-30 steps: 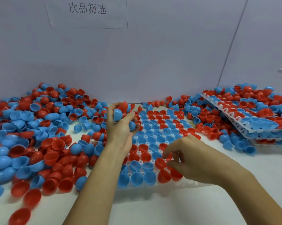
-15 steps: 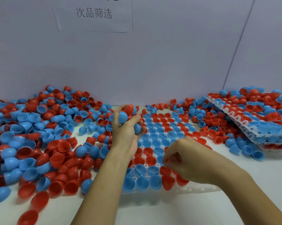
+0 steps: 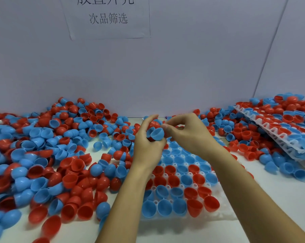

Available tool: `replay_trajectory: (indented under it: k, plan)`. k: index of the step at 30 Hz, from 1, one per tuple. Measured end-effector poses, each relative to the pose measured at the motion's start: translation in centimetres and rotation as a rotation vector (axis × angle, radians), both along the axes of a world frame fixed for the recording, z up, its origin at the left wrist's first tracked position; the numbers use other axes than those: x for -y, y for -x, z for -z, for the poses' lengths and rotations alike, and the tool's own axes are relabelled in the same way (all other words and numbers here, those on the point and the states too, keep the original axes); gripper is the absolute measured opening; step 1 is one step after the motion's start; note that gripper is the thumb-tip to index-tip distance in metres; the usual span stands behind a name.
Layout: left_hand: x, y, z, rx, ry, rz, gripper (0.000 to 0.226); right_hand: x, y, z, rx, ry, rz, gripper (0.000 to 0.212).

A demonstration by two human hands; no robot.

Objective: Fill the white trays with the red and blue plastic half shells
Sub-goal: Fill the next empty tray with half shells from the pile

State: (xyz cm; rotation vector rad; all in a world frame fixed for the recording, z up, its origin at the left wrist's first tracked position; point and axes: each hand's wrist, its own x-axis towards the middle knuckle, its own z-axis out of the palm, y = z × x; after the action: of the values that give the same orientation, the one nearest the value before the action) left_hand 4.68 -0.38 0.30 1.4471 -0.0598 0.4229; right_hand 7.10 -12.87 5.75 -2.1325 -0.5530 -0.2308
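A white tray [image 3: 222, 213] lies in front of me, most of its wells holding red and blue half shells. My left hand [image 3: 146, 146] is raised over the tray's far part and grips a handful of half shells [image 3: 154, 126], red and blue. My right hand [image 3: 188, 135] has come up beside it, and its thumb and fingers pinch a blue half shell [image 3: 157, 134] at the edge of that handful. A few wells along the tray's near right edge show bare white.
A big loose heap of red and blue shells [image 3: 42, 155] covers the table on the left. More shells [image 3: 244, 137] lie at the right, beside a tilted stack of filled white trays [image 3: 279, 135]. A grey wall with a paper sign [image 3: 107, 18] stands behind.
My right hand has lifted off the tray's near rows and moved up to the left hand, taking hold of a blue shell there. The left hand stayed raised with its handful.
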Motion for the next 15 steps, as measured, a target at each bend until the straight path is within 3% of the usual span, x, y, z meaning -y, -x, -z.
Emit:
replay_trajectory:
  k: [2, 5, 11, 15]
  plan:
    - [0.2, -0.1, -0.1, -0.050, 0.086, 0.041, 0.069, 0.5, -0.3, 0.1, -0.030, -0.018, -0.004, 0.018]
    - [0.5, -0.2, -0.5, -0.083, 0.267, 0.138, 0.057, 0.8, -0.5, 0.0, -0.041, -0.045, 0.048, 0.022]
    - [0.1, 0.0, -1.2, -0.127, 0.700, 0.297, 0.054, 1.1, -0.7, 0.0, -0.064, -0.033, 0.094, 0.013]
    - [0.1, 0.2, -1.5, -0.156, 0.812, 0.326, 0.042, 0.6, -0.8, 0.1, -0.063, -0.012, 0.106, 0.018]
